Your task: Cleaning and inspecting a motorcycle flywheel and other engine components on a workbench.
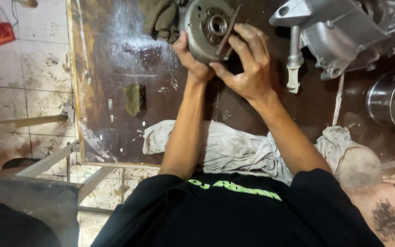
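Round grey metal wheel — a heavy-looking engine part with a hole and small bolts in its middle — is held up at about twelve o'clock in the head view, above the dark, oily-looking workbench. The left hand cups the wheel from below, at its six o'clock side, with the thumb curled up onto the rim, so that hand is closed around the wheel. The right hand comes in from the four o'clock side, and its fingers are pinched shut on a thin flat metal strip that lies slanted across the wheel's face. To do this well, I think the left hand should keep the wheel very steady and not let it tip, because the bench looks slick and the part looks heavy. The right hand should keep the strip flat against the face and move it slowly — no jabbing — so it does not slip off toward the fingers. A dirty white rag lies at six o'clock, near the person's chest, and could wipe greasy fingers. A silver engine case sits at two o'clock, well apart from the wheel, and a shiny metal bowl sits at three o'clock.
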